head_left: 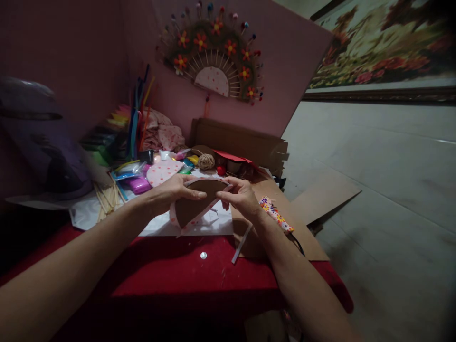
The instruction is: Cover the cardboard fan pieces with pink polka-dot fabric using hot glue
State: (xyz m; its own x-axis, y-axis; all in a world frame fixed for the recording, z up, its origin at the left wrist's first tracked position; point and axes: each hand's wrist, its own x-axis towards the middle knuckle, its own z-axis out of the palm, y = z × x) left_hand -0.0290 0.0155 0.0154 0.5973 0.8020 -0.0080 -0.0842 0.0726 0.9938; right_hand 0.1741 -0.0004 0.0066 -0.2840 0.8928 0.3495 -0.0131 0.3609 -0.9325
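Both forearms [301, 266] occupy the near part of the head view, reaching in over a desk [167, 266] covered in red. Left hand [174, 189]: grasping a brown cardboard half-disc [195, 199], thumb laid flat on its bare face. Right hand [242, 194]: thumb and fingers pinched at the right end of the curved edge, where dotted cloth [173, 216] wraps the rim. The half-disc is tilted, held between the hands above a white sheet [153, 230], curved edge to the far side; cloth projects past the left and lower edges.

Near side of the desk: a small round white piece [203, 255] and, to its right, a pale translucent stick [241, 244]. Right: a flower-patterned object [280, 218] beside the right forearm, on flat cardboard [313, 251]. Left: loose wooden sticks [107, 199] and a purple packet [138, 185]. Beyond the left hand: a dotted pink piece [162, 172]. Farther off: a ball of twine [205, 161] and a red ball [221, 170]. Far side: a fan-shaped decoration with orange flowers [200, 42] on a pink panel [285, 57].
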